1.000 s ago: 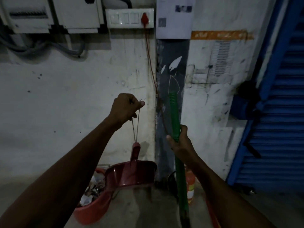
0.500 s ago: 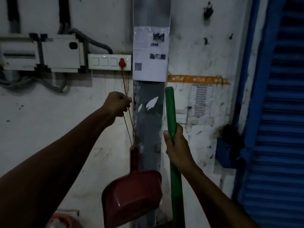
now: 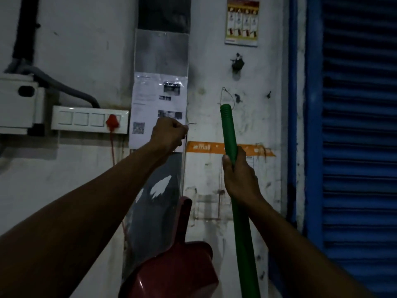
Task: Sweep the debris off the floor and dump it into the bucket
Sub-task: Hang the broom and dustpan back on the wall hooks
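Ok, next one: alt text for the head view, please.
Facing a wall, the left hand pinches a wire loop with a red dustpan hanging below, while the right hand grips an upright green broom handle; a blue shutter stands at right.

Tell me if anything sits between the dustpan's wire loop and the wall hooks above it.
Nothing visible does. The left hand pinches the wire loop against bare wall, and the wall hooks sit up and to the right with open wall between. The dustpan hangs below.
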A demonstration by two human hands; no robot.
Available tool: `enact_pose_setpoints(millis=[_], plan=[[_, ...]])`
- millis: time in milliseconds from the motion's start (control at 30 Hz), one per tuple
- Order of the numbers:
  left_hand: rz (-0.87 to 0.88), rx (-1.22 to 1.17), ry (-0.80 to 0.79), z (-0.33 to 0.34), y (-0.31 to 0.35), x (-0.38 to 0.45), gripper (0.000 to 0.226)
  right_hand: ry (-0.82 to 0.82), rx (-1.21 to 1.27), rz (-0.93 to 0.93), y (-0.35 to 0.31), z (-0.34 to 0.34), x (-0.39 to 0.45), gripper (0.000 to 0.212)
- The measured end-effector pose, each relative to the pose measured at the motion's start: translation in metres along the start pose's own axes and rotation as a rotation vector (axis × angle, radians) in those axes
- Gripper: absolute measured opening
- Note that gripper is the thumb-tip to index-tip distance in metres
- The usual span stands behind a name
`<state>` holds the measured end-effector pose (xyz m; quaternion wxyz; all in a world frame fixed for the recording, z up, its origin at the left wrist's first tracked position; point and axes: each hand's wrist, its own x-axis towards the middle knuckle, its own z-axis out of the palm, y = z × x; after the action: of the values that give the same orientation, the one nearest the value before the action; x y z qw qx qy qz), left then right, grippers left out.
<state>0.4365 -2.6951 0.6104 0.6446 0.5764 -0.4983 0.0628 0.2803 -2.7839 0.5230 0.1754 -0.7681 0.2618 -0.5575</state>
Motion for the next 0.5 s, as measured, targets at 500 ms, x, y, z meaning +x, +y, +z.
enact_pose_setpoints(millis=[500], plan=[[0.205, -0.073, 0.007, 0.079, -0.001, 0.175, 0.026, 0.256, -0.293, -0.095, 0.041, 0.014, 0.21, 0.034]])
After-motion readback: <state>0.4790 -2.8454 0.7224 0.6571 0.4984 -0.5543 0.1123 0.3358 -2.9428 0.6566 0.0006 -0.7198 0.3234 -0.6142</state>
